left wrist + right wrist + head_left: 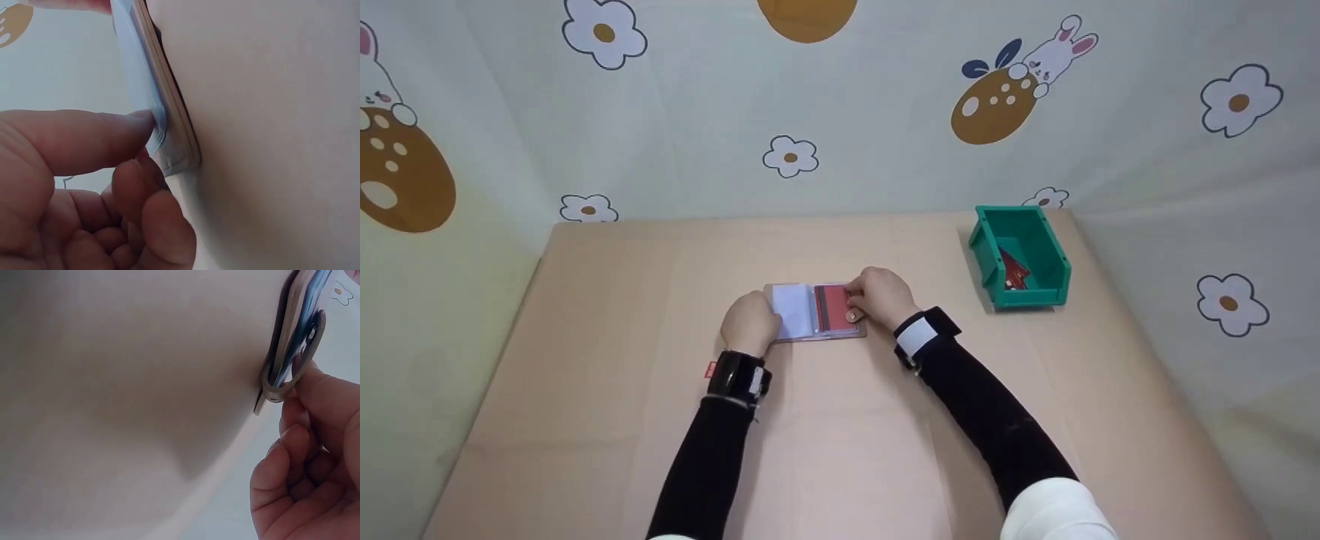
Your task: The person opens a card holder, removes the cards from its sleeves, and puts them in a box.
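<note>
An open card holder (826,337) with clear plastic sleeves lies on the table in the head view. A red card (832,309) with a dark stripe shows in its right half; the left half shows pale sleeves (791,309). My left hand (750,322) pinches the holder's left side, its thumb on the sleeve edges in the left wrist view. At the right side, my right hand (885,296) pinches the holder's edge by a snap strap (316,337). The right fingertips are partly hidden behind the strap.
A green bin (1032,296) stands at the table's back right, with red cards (1014,271) inside. Behind and beside the table (622,300) hangs a pale cloth (697,97) printed with flowers and rabbits.
</note>
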Motion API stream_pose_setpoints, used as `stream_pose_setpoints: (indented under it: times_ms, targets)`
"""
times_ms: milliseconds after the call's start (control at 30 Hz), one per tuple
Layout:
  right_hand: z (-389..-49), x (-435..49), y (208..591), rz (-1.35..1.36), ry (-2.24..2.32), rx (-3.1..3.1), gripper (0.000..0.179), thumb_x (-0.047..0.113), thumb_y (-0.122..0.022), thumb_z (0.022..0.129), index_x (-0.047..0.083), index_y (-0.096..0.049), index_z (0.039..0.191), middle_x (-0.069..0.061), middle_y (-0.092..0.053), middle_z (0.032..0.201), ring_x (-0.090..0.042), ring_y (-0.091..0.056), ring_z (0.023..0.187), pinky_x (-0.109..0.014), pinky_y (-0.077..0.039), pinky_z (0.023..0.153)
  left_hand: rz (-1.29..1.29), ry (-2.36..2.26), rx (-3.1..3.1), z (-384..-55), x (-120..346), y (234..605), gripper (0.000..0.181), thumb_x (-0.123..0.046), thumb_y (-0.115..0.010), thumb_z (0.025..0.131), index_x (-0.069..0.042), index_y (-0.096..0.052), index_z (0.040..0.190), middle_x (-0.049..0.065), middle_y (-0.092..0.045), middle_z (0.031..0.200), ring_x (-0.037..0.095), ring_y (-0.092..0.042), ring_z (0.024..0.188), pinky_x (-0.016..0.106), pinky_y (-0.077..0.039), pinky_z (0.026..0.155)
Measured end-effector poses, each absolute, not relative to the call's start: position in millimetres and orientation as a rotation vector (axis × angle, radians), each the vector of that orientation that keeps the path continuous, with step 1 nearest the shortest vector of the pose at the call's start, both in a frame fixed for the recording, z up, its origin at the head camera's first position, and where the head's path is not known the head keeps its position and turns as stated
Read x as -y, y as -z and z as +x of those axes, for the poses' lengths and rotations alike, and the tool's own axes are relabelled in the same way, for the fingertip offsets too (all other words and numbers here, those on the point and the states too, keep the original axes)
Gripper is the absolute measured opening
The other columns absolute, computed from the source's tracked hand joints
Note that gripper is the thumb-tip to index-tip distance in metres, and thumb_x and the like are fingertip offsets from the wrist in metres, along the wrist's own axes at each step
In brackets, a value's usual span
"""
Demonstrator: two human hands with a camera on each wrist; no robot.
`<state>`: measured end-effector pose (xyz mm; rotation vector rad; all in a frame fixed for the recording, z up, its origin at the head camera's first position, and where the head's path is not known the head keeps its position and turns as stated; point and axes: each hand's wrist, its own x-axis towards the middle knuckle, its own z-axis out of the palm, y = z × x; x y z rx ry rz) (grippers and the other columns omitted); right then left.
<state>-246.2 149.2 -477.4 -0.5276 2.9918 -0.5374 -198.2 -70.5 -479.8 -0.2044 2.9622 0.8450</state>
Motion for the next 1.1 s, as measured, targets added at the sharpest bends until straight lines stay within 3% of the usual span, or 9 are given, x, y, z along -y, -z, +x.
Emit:
stream_pose_setpoints:
  times_ms: [133, 300, 467, 767, 1100]
  targets:
    - [-246, -149, 478, -0.483, 0.568, -2.982, 0.024, 0.019, -0.076, 0.088, 0.012, -0.076, 0.111, -0.006, -0.071, 0.104, -0.024, -0.065, 0.1, -0.037, -0.05, 0.089, -0.159, -0.876, -2.992, -197, 65, 477, 0.014, -0.002, -0.054, 0.086, 0.003, -0.067, 0.088, 0.016, -0.068, 0.088, 0.029, -0.062, 0.079, 0.046, -0.052, 0.069]
    - [-246, -150, 477, -0.482, 0.576, -2.989, 0.024, 0.018, -0.076, 0.087, 0.013, -0.077, 0.11, -0.006, -0.071, 0.102, -0.024, -0.065, 0.099, -0.039, -0.05, 0.088, -0.03, -1.017, -3.029, -196, 54, 473, 0.013, -0.008, -0.06, 0.087, -0.002, -0.062, 0.076, 0.01, -0.062, 0.074, 0.027, -0.058, 0.068, 0.043, -0.048, 0.064]
    - [-246, -149, 477, -0.489, 0.567, -2.992, 0.024, 0.018, -0.077, 0.087, 0.013, -0.077, 0.11, -0.007, -0.071, 0.101, -0.024, -0.066, 0.098, -0.039, -0.05, 0.087, 0.076, -1.108, -3.002, -196, 38, 472, 0.012, -0.01, -0.064, 0.088, -0.004, -0.063, 0.077, 0.007, -0.063, 0.074, 0.023, -0.058, 0.066, 0.038, -0.048, 0.062]
    - [-246, -149, 479, -0.473, 0.579, -2.995, 0.022, 0.018, -0.077, 0.087, 0.013, -0.077, 0.108, -0.006, -0.072, 0.102, -0.023, -0.066, 0.098, -0.037, -0.05, 0.087, 0.013, -1.04, -2.94, -195, 29, 477, 0.013, -0.011, -0.064, 0.088, -0.006, -0.062, 0.076, 0.005, -0.062, 0.075, 0.023, -0.057, 0.07, 0.039, -0.048, 0.064]
    - [-244, -149, 476, -0.474, 0.597, -2.987, 0.022, 0.017, -0.076, 0.087, 0.011, -0.077, 0.108, -0.006, -0.072, 0.104, -0.024, -0.066, 0.101, -0.037, -0.05, 0.09, -0.009, -0.979, -2.87, -198, 27, 475, 0.036, -0.018, -0.064, 0.09, -0.014, -0.048, 0.058, -0.001, -0.05, 0.061, 0.017, -0.048, 0.058, 0.03, -0.036, 0.052]
